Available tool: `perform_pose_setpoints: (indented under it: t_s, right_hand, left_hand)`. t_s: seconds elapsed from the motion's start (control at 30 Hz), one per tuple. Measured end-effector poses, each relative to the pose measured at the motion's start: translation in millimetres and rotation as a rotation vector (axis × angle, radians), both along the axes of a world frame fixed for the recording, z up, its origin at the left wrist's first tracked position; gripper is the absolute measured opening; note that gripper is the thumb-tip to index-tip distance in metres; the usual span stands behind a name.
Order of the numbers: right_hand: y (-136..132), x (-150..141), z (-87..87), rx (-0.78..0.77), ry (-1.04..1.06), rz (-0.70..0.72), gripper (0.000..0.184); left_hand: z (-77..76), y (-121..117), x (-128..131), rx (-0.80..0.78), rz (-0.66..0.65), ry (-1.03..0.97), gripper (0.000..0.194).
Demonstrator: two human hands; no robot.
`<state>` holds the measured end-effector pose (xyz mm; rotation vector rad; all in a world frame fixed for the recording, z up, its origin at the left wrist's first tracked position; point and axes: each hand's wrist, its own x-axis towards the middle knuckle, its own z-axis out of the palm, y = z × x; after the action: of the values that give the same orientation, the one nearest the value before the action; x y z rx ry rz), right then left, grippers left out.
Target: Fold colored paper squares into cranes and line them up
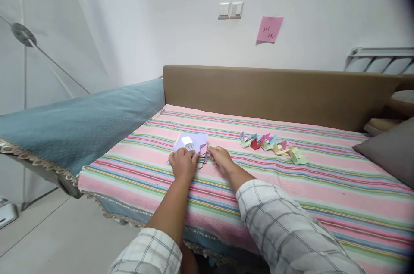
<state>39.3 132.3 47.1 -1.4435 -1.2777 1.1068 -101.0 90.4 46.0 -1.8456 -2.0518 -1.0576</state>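
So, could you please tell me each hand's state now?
Left hand: partly closed, touching the paper stack; firm grip unclear.
Right hand: nearly closed at the stack's right edge; holding unclear.

The paper stack [201, 138] lies on the cloth [291, 194], the plug adapter [187, 141] on top; folded papers [268, 145] lie to its right, the backrest [258, 95] behind.

I was in what looked like a home: before me stood a cushioned sofa [274, 97] with a striped cover [343, 175], a ruffle-edged blue throw [97, 112] on the left, a grey cushion [391, 149] on the right, and light switches [224, 10] and a radiator [381, 52] along the far wall [187, 15].
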Motion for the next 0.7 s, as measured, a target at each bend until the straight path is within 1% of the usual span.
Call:
perform_pose_setpoints:
  t_s: [0.17,0.27,0.4,0.53,0.63,0.7]
  right_hand:
    - [8.2,-6.5,2.7,0.033,-0.148,0.039,0.021]
    - [4.9,-6.0,9.2,0.087,-0.260,0.054,0.018]
    - [-3.0,-7.5,19.1,0.175,-0.386,0.018,0.014]
    - [-5.6,-13.2,21.6,0.222,-0.426,0.032,0.007]
    - [-2.0,-16.0,19.5,0.191,-0.420,0.067,0.005]
    - [1.1,-16.3,17.6,0.163,-0.407,0.076,0.009]
  left_hand:
    - [-6.6,3.1,4.2,0.024,0.023,0.063,0.018]
    - [-6.7,3.8,9.2,0.041,0.052,0.056,0.018]
    - [-7.1,5.6,13.3,0.061,0.066,0.045,0.018]
    - [-9.8,8.1,14.0,0.100,0.051,0.058,0.020]
    - [-12.7,9.2,14.4,0.114,0.019,0.079,0.020]
    - [-14.4,9.5,15.0,0.107,0.011,0.095,0.023]
